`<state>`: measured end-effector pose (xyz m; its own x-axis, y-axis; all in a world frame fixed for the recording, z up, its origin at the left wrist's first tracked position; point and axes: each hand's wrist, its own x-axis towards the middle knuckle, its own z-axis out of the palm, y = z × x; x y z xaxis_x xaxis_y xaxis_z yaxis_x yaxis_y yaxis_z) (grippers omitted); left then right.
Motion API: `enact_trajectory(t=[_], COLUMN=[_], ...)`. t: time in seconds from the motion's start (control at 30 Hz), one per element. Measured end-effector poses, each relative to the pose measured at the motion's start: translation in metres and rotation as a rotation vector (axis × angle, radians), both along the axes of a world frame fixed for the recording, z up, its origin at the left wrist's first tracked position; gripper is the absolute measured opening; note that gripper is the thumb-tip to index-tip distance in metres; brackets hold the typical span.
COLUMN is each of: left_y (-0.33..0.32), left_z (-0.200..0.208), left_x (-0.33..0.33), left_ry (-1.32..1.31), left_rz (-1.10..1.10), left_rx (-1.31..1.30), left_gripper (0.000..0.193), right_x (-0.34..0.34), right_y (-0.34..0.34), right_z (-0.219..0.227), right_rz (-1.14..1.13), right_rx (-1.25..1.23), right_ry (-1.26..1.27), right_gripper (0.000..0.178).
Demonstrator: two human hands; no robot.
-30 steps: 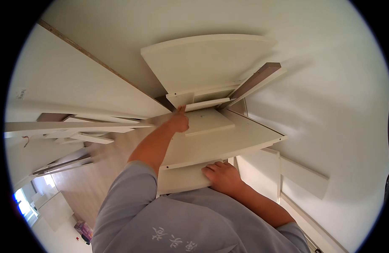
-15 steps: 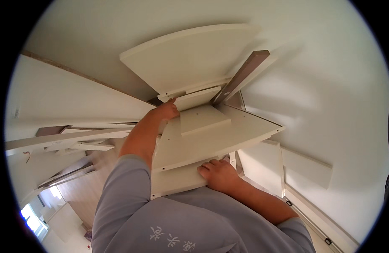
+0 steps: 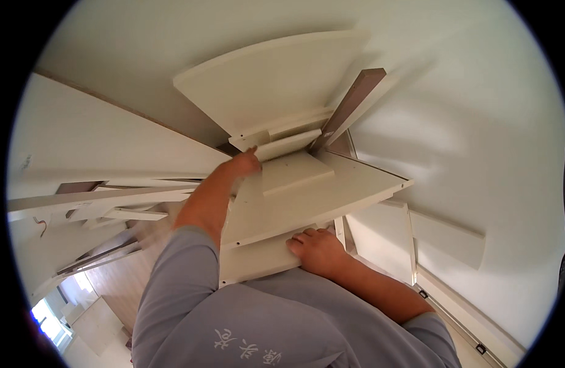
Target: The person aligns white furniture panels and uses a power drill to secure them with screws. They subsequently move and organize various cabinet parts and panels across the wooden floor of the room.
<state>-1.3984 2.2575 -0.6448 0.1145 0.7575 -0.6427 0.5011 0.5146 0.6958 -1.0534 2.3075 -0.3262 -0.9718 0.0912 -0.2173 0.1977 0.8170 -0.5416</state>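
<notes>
My left hand [image 3: 246,163] grips the left end of a small white board [image 3: 288,144], its fingers closed round the edge. That board leans toward me, in front of other white panels. Lower down, my right hand [image 3: 320,250] is closed with curled fingers over the right part of a white board [image 3: 258,256] close against my shirt; its thumb is hidden. Between my hands lies a wide white panel [image 3: 307,199] with small holes near its edges. On top of it rests a smaller white board [image 3: 298,173].
A large curved white panel [image 3: 270,80] leans at the back, beside an upright brown-edged board [image 3: 354,101]. More white panels [image 3: 383,236] stand at right against the wall [image 3: 478,153]. At left are a big white panel [image 3: 111,135] and several stacked strips [image 3: 135,213].
The small board in my left hand has tipped toward me, widening the gap behind it. My right hand stays in place on the lower board.
</notes>
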Motion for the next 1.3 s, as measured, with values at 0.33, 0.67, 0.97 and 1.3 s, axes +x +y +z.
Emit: enact_trajectory(t=[0.33, 0.67, 0.97, 1.3], left_y=[-0.046, -0.259, -0.500, -0.495], left_z=[0.091, 0.113, 0.110, 0.142], left_x=[0.052, -0.034, 0.151, 0.270], left_ry=[0.115, 0.707, 0.635, 0.244], left_rz=[-0.010, 0.321, -0.026, 0.535], left_rx=[-0.122, 0.168, -0.444, -0.360], left_gripper=[0.043, 0.028, 0.040, 0.036], right_x=[-0.006, -0.034, -0.078, -0.154], right_y=[0.003, 0.012, 0.034, 0.077], right_z=[0.012, 0.032, 0.037, 0.034], right_rz=[0.051, 0.090, 0.144, 0.159], right_rx=[-0.011, 0.096, 0.207, 0.159], right_ry=[-0.107, -0.094, -0.239, -0.290], right_gripper=[0.026, 0.037, 0.066, 0.069])
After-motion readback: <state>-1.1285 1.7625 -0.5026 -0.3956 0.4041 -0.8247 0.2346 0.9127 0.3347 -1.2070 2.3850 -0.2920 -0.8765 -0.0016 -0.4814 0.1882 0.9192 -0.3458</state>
